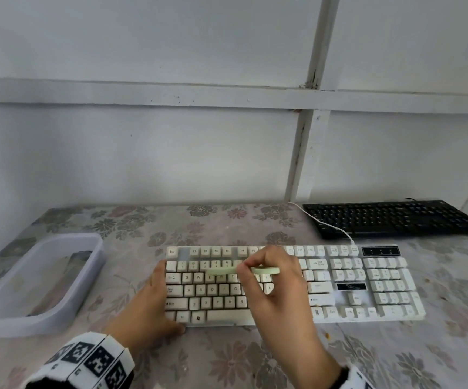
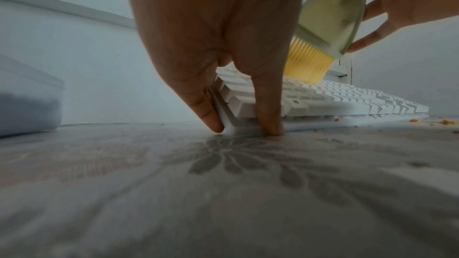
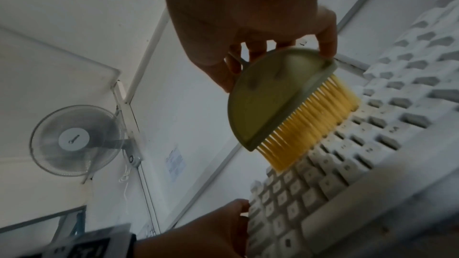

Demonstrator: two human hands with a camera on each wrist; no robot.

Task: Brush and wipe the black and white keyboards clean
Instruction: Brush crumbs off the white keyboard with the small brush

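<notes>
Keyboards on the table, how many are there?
2. The white keyboard lies at the near middle, under both hands. The black keyboard lies at the far right by the wall. No others show.

This looks like a plain room in a home or a small back office, set up simply. A desk (image 1: 227, 228) covered with a faded flower-print cloth under clear plastic fills the lower half of the head view, pushed against a bare whitewashed wall (image 1: 143, 150) crossed by painted white battens (image 1: 300, 153). Two computer keyboards lie on it, a white keyboard (image 1: 367, 284) at centre and a black keyboard (image 1: 395, 219) at the right, with a translucent plastic tub (image 1: 2, 307) at the left. In the right wrist view a wall-mounted fan (image 3: 74, 140) hangs at the left edge, with a printed notice (image 3: 175, 161) stuck nearby.
</notes>
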